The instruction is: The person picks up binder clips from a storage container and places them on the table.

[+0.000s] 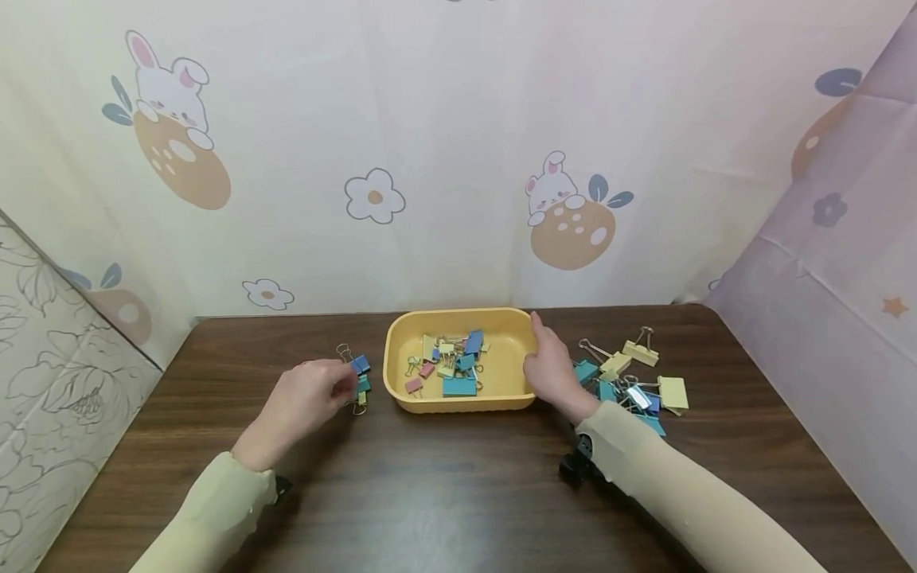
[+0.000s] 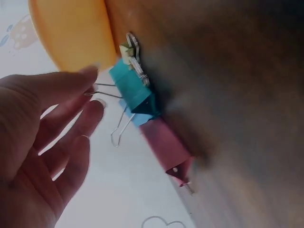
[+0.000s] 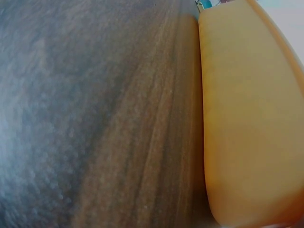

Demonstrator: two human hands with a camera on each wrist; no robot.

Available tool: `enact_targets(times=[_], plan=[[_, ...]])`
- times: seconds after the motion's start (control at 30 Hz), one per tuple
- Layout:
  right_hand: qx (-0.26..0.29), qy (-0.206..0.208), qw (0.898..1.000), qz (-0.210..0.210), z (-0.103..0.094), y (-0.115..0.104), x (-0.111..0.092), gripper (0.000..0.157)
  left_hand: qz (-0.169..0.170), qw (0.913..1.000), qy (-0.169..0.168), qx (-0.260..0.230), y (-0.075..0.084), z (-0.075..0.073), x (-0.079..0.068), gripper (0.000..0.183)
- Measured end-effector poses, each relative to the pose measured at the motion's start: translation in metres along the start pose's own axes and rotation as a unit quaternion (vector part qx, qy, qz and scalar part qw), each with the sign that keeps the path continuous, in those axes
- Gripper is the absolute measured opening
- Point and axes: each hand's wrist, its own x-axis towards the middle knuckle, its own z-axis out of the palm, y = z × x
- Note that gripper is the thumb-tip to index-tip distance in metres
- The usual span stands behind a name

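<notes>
left of the yellow tray, the left hand has its thumb and forefinger pinching a wire handle of the teal clip; its other fingers are loosely bent. that clip sits in a row just beside the tray's left end, with a blue clip, a small yellow clip and a pink clip, the last visible in the left wrist view. inside the tray, mixed binder clips lie toward its left and middle. at the tray's right end, the right hand touches the rim, one finger straight; i cannot tell how the rest are bent. right of the tray, larger clips lie heaped on the brown table.
</notes>
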Motion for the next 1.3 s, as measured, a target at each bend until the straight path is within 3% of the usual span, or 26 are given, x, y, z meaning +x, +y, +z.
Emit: enact_targets(times=[0.2,0.37,0.63,0.8,1.03,1.13,1.3], plan=[[-0.005,0.001,1.000,-0.010,0.001,-0.001,0.002,0.075,-0.019,0.9994,-0.022,-0.018,0.004,-0.018,0.013,0.017],[-0.008,0.001,1.000,-0.009,0.002,-0.001,0.001,0.075,0.011,0.9988,-0.033,-0.034,0.019,-0.025,0.033,0.011],[-0.009,0.004,1.000,-0.013,0.002,-0.001,0.000,0.076,0.076,0.9903,-0.114,-0.024,0.057,-0.016,0.072,0.007],[-0.007,0.006,1.000,-0.013,0.001,0.000,0.001,0.076,0.119,0.9748,-0.187,-0.027,0.076,-0.007,0.100,0.005],[-0.009,0.004,1.000,-0.008,0.000,0.001,0.000,0.076,0.132,0.9389,-0.318,-0.012,0.100,0.009,0.122,0.027],[-0.006,0.002,1.000,-0.002,0.000,0.002,0.000,0.076,0.127,0.9331,-0.336,0.006,0.105,0.015,0.125,0.029],[-0.007,0.001,1.000,-0.005,0.000,0.001,0.000,0.075,0.148,0.9317,-0.328,0.045,0.109,0.025,0.126,0.028]])
